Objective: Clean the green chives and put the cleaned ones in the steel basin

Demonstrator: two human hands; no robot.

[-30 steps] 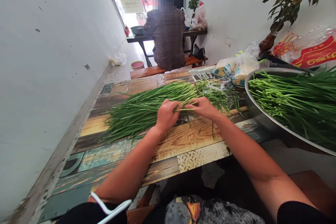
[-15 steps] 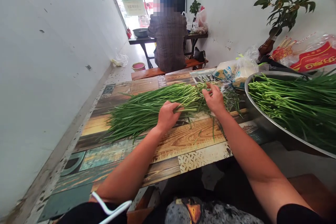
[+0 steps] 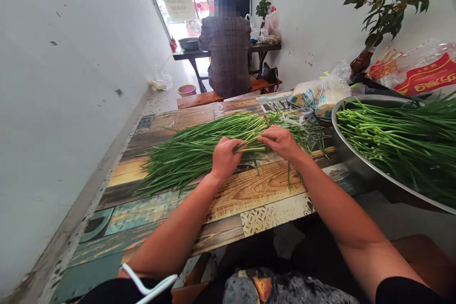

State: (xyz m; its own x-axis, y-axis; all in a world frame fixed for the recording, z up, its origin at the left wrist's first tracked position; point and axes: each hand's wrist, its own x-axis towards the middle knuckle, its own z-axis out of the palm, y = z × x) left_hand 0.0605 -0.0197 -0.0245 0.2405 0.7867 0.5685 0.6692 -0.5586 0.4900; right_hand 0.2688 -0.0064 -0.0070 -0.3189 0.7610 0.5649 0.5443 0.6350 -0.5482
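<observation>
A long pile of garlic chives [image 3: 188,152] lies across the patterned table, its pale stem ends pointing right. My left hand [image 3: 227,157] is closed around a few chive stalks near the front of the pile. At the stem ends of those stalks, my right hand [image 3: 280,142] pinches with thumb and forefinger. A short gap with pale stalks shows between the two hands. Beyond the right hand lie loose trimmings [image 3: 306,130], thin and tangled. To the right, a large metal bowl [image 3: 351,161] holds many more chives.
Plastic bags with blue print [image 3: 320,97] stand behind the bowl. A plant in a brown vase [image 3: 363,62] and a red package [image 3: 429,76] are at the back right. Ahead, a person [image 3: 230,57] sits on a bench [image 3: 199,99], facing away at another table.
My right hand has moved left and toward me, from over the trimmings to the stem ends beside my left hand. The left hand keeps its hold, almost in place.
</observation>
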